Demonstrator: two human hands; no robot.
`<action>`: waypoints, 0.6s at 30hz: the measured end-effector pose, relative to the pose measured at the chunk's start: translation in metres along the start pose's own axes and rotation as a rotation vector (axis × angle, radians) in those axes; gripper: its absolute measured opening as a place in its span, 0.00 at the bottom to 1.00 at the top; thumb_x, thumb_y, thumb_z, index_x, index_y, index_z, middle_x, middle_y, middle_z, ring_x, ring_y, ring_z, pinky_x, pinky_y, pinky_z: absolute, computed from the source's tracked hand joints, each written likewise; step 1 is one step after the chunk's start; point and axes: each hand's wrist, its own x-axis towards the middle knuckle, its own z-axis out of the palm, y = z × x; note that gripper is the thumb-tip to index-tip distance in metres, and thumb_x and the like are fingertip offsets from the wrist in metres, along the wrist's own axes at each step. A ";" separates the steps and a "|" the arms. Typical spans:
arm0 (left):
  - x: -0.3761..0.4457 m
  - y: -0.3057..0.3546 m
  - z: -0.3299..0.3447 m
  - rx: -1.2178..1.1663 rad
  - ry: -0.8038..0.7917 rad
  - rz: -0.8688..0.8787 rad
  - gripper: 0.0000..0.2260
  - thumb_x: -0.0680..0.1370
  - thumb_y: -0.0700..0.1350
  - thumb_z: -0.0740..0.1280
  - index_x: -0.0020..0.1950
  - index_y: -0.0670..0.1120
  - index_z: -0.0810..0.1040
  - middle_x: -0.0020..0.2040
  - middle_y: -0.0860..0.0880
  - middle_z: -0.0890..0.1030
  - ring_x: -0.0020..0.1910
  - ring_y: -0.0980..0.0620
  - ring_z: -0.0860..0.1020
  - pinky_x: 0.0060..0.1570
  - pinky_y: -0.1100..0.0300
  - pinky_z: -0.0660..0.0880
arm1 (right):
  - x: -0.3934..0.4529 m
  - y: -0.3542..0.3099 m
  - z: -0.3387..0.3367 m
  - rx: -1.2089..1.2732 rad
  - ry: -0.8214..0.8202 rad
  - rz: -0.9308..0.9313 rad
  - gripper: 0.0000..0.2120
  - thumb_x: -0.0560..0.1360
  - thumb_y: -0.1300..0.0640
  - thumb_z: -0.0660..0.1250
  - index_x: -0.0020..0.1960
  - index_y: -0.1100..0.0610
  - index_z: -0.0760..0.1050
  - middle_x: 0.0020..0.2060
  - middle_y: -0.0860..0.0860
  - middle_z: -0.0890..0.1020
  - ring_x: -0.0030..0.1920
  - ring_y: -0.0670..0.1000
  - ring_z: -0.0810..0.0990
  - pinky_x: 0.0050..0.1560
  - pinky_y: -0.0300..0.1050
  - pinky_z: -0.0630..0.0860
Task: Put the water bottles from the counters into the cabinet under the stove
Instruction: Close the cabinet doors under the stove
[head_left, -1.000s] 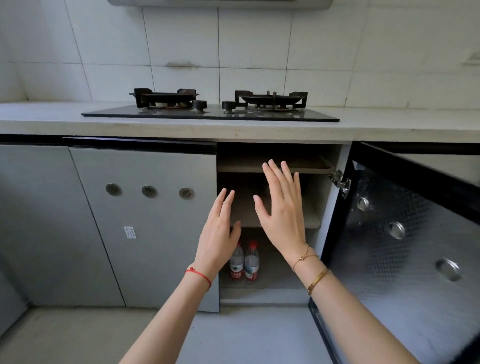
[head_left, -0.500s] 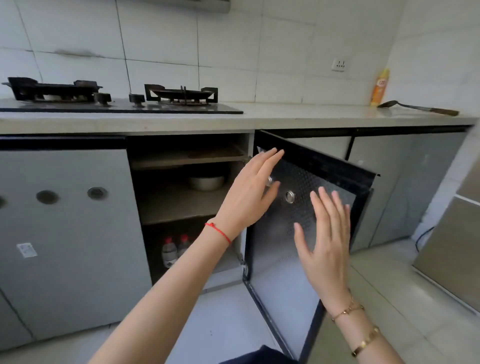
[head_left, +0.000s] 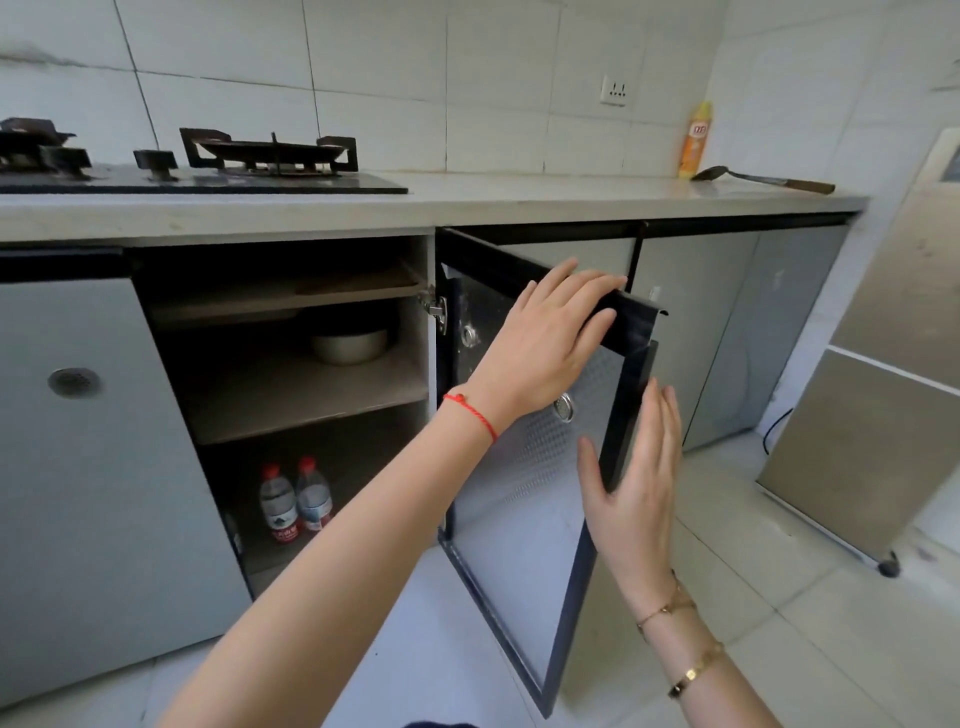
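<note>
I read this as the closing step: the cabinet door (head_left: 524, 499) stands swung wide open just beside my hands, and the cabinet under the stove (head_left: 291, 405) gapes to the left of my left forearm. My left hand (head_left: 545, 348) lies flat over the top edge of the door, fingers spread and draped on the dark rim, resting there, not clenched round it. My right hand (head_left: 636, 488) is below and to the right of it, open and flat, palm turned towards the door's outer free edge; I cannot tell whether it touches yet. Neither hand carries anything. The two water bottles (head_left: 296, 501) stand upright side by side on the bottom shelf, well down and left of my left wrist, touching or nearly so. The counter (head_left: 519, 200) beyond my hands shows no further water bottle. Next, I judge, both palms must push the door leftwards on its hinge, fingers kept clear of the frame
</note>
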 end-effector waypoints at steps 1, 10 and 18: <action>-0.001 -0.002 -0.002 0.013 0.009 0.012 0.19 0.83 0.53 0.50 0.72 0.50 0.68 0.70 0.52 0.72 0.76 0.47 0.60 0.72 0.41 0.62 | -0.001 -0.002 0.001 0.013 0.012 -0.016 0.34 0.78 0.52 0.64 0.77 0.62 0.53 0.77 0.55 0.58 0.78 0.51 0.53 0.76 0.56 0.59; -0.046 -0.021 -0.046 0.034 0.047 0.049 0.19 0.84 0.51 0.49 0.73 0.49 0.66 0.73 0.53 0.69 0.77 0.49 0.58 0.73 0.45 0.60 | -0.020 -0.022 0.021 0.088 -0.056 -0.301 0.30 0.79 0.53 0.60 0.75 0.67 0.57 0.76 0.57 0.61 0.77 0.59 0.57 0.73 0.63 0.61; -0.119 -0.037 -0.101 0.029 0.188 -0.086 0.22 0.83 0.45 0.49 0.78 0.43 0.59 0.78 0.49 0.61 0.79 0.51 0.53 0.76 0.46 0.56 | -0.027 -0.073 0.071 0.213 -0.214 -0.586 0.29 0.81 0.54 0.56 0.78 0.59 0.50 0.76 0.55 0.59 0.77 0.59 0.57 0.74 0.64 0.59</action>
